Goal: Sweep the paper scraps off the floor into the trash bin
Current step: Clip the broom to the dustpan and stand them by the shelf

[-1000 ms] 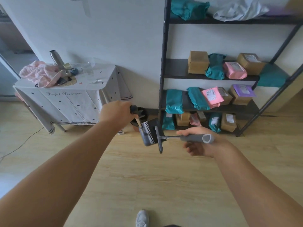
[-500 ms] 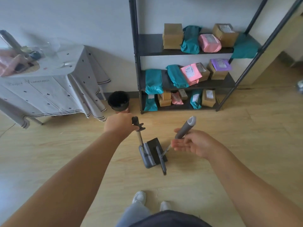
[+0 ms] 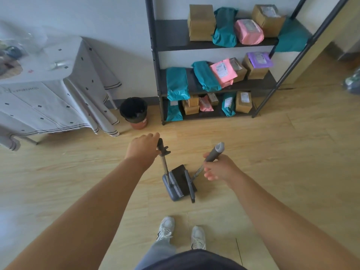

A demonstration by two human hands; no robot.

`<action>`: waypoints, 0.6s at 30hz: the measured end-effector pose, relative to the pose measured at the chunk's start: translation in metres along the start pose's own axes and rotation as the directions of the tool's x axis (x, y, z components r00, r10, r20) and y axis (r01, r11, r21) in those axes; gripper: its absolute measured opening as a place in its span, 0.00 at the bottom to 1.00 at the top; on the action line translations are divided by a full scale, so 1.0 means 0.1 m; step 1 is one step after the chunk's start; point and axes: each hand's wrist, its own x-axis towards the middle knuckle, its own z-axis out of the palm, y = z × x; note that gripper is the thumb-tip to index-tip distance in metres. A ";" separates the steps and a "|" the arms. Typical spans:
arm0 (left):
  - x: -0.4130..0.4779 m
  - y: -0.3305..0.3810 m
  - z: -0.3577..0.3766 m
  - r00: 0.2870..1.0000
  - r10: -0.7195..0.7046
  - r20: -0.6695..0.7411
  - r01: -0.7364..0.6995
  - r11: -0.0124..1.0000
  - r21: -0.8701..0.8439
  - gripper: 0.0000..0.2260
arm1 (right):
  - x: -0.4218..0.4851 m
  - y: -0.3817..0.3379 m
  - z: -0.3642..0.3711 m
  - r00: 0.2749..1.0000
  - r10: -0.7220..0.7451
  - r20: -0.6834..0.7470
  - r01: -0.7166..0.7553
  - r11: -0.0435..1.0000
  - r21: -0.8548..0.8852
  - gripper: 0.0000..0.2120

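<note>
Left grip (image 3: 143,148) clenched on the dustpan (image 3: 171,189) handle top. Right grip (image 3: 219,168) grasping the grey broom (image 3: 215,152) handle, lower fingers loose. Broom head against the dustpan mouth on the floor (image 3: 272,152), just ahead of shoes (image 3: 165,228). Trash bin (image 3: 134,111) beyond, between counter (image 3: 48,94) and shelf (image 3: 171,36).

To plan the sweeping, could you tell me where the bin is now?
In the head view, the bin stands on the floor by the wall, left of centre, between the table and the shelf.
</note>
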 end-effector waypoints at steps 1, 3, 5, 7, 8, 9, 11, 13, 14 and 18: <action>-0.01 0.00 0.00 1.000 0.018 -0.010 -0.018 1.000 0.015 0.13 | 0.01 -0.01 0.00 1.000 -0.007 -0.011 0.007 1.000 -0.014 0.15; -0.07 -0.03 0.02 0.991 0.081 -0.104 -0.075 0.995 0.061 0.16 | 0.08 -0.06 0.08 1.000 -0.018 -0.017 0.017 0.999 -0.039 0.15; -0.18 0.00 0.05 0.941 0.189 -0.281 -0.167 0.981 0.100 0.18 | 0.14 -0.13 0.15 0.999 -0.027 -0.018 0.026 0.998 -0.062 0.15; -0.30 0.05 0.16 0.874 0.295 -0.385 -0.277 0.955 0.104 0.18 | 0.20 -0.20 0.22 0.999 -0.034 -0.023 0.032 0.997 -0.071 0.13; -0.35 0.08 0.24 0.856 0.353 -0.377 -0.340 0.935 0.105 0.17 | 0.23 -0.23 0.24 0.999 -0.041 -0.028 0.039 0.997 -0.071 0.12; -0.41 0.09 0.35 0.850 0.398 -0.345 -0.390 0.916 0.095 0.15 | 0.26 -0.25 0.27 0.998 -0.045 -0.037 0.043 0.997 -0.072 0.12; -0.45 0.08 0.57 0.889 0.401 -0.221 -0.395 0.916 0.072 0.12 | 0.33 -0.28 0.30 0.996 -0.059 -0.065 0.054 0.996 -0.078 0.12; -0.42 0.04 0.66 0.962 0.258 -0.089 -0.258 0.966 0.016 0.09 | 0.40 -0.30 0.31 0.994 -0.072 -0.087 0.065 0.995 -0.076 0.13; -0.38 0.02 0.65 0.988 0.153 -0.038 -0.153 0.988 -0.015 0.07 | 0.43 -0.30 0.32 0.993 -0.071 -0.096 0.064 0.995 -0.074 0.14; -0.09 -0.11 0.73 0.952 -0.246 0.180 0.289 0.916 -0.279 0.11 | 0.58 -0.29 0.34 0.990 -0.038 -0.134 0.029 0.997 -0.068 0.14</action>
